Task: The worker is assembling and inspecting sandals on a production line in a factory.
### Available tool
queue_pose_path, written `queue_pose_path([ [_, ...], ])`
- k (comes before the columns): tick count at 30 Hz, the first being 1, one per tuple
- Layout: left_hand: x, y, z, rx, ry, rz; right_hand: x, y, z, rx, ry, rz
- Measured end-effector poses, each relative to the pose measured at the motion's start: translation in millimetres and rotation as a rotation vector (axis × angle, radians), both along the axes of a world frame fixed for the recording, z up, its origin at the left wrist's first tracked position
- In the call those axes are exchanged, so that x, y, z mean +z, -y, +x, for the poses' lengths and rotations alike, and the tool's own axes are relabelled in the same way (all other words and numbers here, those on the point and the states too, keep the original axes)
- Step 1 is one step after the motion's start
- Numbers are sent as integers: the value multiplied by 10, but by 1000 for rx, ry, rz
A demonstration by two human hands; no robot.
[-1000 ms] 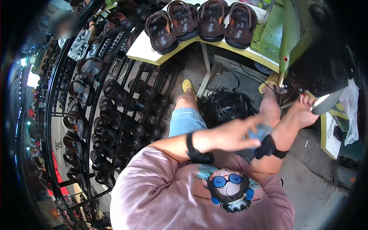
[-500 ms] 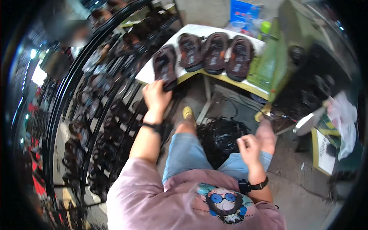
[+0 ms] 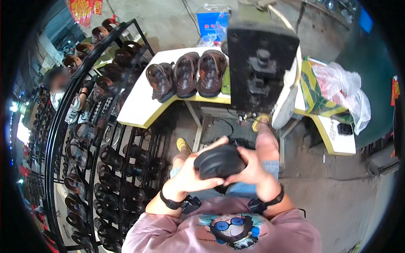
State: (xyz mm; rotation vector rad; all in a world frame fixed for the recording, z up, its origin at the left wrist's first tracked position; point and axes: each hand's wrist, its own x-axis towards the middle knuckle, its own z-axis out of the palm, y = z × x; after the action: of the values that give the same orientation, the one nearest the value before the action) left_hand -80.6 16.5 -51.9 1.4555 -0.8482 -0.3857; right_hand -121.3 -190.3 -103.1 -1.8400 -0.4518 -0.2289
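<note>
In front of my lap I hold a sandal point(image 3: 220, 161) between both hands, its smooth black end toward me. My left hand point(image 3: 192, 172) clasps its left side, while my right hand point(image 3: 253, 170) grips its right side. Both thumbs meet at the near edge. The sandal's strap side is hidden. Beyond my hands, three dark brown sandals point(image 3: 185, 75) stand in a row on a white table point(image 3: 136, 105) with a yellowish edge.
A machine with a black plate point(image 3: 263, 63) stands right of the sandals. A black rack point(image 3: 90, 63) full of sandals runs along the left, with a person behind it. At right, a yellow-green box point(image 3: 322, 99) holds clear plastic bags. A blue box point(image 3: 213, 23) sits behind the table.
My left hand has brought the leftmost of the sandals from the table to my lap. My right hand has closed on it too. The view has swung to the right.
</note>
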Motion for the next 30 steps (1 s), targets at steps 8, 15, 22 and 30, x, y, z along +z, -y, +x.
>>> queue_pose_path([
  [8, -220, 755, -107, 189, -304, -162, 219, 383, -286, -623, 560, -221],
  [15, -248, 1131, -168, 144, -553, -368, -470, 619, -785, 480, -459, 403],
  [22, -339, 1042, -143, 210, -634, -649, -684, 825, -737, -189, -81, 1502],
  [30, -830, 387, 189, 329, -731, -742, -612, 606, -378, -190, -155, 1240],
])
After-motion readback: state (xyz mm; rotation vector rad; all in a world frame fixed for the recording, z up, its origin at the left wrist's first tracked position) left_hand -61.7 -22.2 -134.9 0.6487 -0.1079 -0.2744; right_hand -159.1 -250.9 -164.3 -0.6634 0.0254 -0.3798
